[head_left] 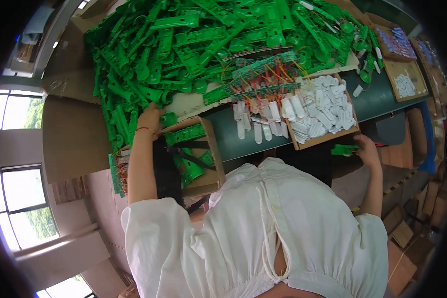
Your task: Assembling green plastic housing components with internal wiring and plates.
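Note:
My left hand (150, 120), a red string round its wrist, reaches to the near left edge of a big heap of green plastic shells (193, 44). Its fingers are bent and closed on a green plastic shell (169, 118), though the grip is partly hidden. Out to the right, just below the table edge, my right hand (367, 150) pinches a smaller green plastic part (344, 149). Between the hands, a cardboard box (213, 149) with green shells and a dark strap stands close to my body.
Green circuit boards (263, 69) with red and yellow wires lie mid-table, white plastic pieces hanging from them. Beside them stands a carton of white pieces (323, 111). Trays (407, 79) line the far right. More wired boards (118, 171) sit left of my left arm.

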`<move>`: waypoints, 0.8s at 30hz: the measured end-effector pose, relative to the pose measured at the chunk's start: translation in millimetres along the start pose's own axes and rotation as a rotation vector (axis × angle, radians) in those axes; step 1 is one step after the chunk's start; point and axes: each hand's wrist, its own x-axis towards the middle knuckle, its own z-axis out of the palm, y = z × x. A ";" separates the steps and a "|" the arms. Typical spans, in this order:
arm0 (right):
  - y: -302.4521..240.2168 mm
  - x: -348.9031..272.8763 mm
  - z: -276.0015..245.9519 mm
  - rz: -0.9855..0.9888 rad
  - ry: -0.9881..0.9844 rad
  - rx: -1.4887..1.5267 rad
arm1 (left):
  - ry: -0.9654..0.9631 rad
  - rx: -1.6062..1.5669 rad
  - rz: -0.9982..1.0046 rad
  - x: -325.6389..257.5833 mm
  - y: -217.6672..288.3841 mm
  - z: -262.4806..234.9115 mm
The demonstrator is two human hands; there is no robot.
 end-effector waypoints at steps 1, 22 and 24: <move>-5.6 -0.2 0.2 0.002 0.076 -0.039 | 0.072 -0.045 0.017 0.6 -2.9 1.0; -159.8 56.0 12.5 -0.018 0.081 -0.310 | 0.269 -2.543 -0.380 -30.1 224.3 -7.0; -154.6 56.4 16.9 -0.006 0.049 -0.346 | 0.254 -2.530 -0.460 -33.5 245.0 -10.8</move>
